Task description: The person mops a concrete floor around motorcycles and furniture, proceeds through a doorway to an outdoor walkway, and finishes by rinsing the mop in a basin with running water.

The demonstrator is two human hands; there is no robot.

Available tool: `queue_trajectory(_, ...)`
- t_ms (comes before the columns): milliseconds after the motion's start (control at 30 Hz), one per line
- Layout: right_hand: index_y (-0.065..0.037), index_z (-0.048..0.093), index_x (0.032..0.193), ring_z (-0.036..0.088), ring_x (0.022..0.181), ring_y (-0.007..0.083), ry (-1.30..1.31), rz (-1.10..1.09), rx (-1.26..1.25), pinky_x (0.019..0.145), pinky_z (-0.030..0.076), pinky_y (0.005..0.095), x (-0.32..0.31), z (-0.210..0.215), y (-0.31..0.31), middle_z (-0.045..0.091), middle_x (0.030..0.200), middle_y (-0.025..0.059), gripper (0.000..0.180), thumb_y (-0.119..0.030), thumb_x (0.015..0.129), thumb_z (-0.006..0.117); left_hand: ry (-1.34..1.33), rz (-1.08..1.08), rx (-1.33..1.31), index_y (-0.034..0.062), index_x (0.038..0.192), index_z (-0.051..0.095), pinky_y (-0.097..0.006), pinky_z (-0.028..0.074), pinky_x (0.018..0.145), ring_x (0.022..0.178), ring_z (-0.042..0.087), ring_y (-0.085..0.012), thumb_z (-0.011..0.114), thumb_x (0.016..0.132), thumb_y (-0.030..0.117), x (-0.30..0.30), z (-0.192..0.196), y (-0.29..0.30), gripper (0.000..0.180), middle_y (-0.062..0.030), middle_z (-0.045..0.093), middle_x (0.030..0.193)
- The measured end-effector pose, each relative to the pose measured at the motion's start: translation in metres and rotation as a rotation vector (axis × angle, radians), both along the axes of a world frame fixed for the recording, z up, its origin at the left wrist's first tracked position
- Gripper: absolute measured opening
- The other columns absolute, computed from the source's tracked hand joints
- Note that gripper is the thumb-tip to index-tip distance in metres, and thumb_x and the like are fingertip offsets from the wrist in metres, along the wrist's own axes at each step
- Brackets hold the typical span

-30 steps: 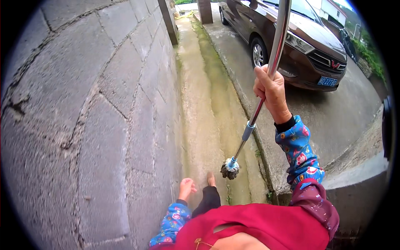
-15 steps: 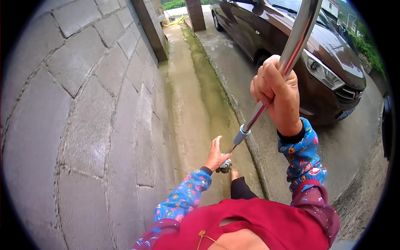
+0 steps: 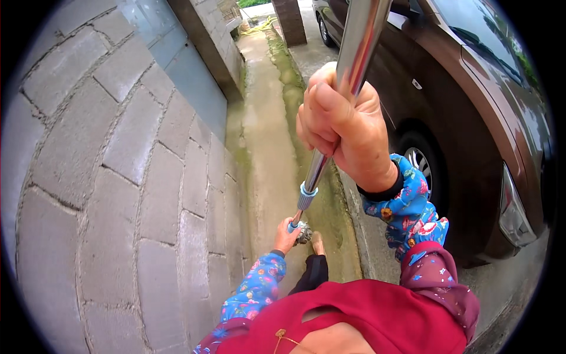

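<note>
A mop stands upright in front of me, its shiny metal pole (image 3: 361,44) tilted with the top toward my right. My right hand (image 3: 356,133) is closed round the upper pole. Further down, a ribbed blue-grey collar (image 3: 306,197) joins the thinner lower tube. My left hand (image 3: 285,236) is closed round that lower tube, at a blue fitting near the bottom. Just beside it shows the grey, stringy mop head (image 3: 303,233), partly hidden by the hand. One bare foot (image 3: 318,243) is next to the mop head.
A grey block wall (image 3: 135,194) rises on my left, with a blue-grey metal door (image 3: 194,76) beyond. At right a dark brown car (image 3: 454,112) is parked close by. A damp, mossy concrete strip (image 3: 265,118) runs ahead to a yellow hose (image 3: 259,26) and a pillar (image 3: 289,22).
My left hand, open beside the lower tube before, has closed round it. My right hand and the pole have shifted left in the picture. I have moved forward along the car and wall.
</note>
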State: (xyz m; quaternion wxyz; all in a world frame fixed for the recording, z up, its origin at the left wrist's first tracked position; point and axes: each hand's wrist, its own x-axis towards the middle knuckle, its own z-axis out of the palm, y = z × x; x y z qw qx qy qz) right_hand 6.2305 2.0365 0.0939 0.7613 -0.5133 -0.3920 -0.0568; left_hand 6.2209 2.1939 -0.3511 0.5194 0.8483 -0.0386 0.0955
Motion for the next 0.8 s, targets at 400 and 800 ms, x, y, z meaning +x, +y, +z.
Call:
queue_trajectory(400, -0.003, 0.051, 0.097, 0.056, 0.065, 0.0138, -0.067, -0.024, 0.048, 0.061, 0.044, 0.0263, 0.453, -0.031, -0.034, 0.051, 0.071, 0.0024, 0.021, -0.02, 0.085, 0.056, 0.181, -0.027, -0.131, 0.0006, 0.071, 0.045, -0.04, 0.039, 0.056, 0.058, 0.048, -0.0333, 0.058, 0.076, 0.025, 0.453, 0.005, -0.011, 0.028, -0.018, 0.047, 0.06)
queue_trajectory(800, -0.006, 0.041, 0.067, 0.043, 0.041, 0.0112, 0.172, -0.267, -0.121, 0.04, 0.035, 0.0233, 0.913, -0.094, 0.019, 0.041, 0.054, 0.0024, 0.021, -0.007, 0.084, 0.053, -0.057, -0.258, -0.019, 0.0042, 0.112, 0.042, -0.038, 0.037, 0.09, 0.105, 0.046, -0.0349, 0.066, 0.075, 0.022, 0.917, 0.034, 0.008, 0.048, -0.019, 0.048, 0.107)
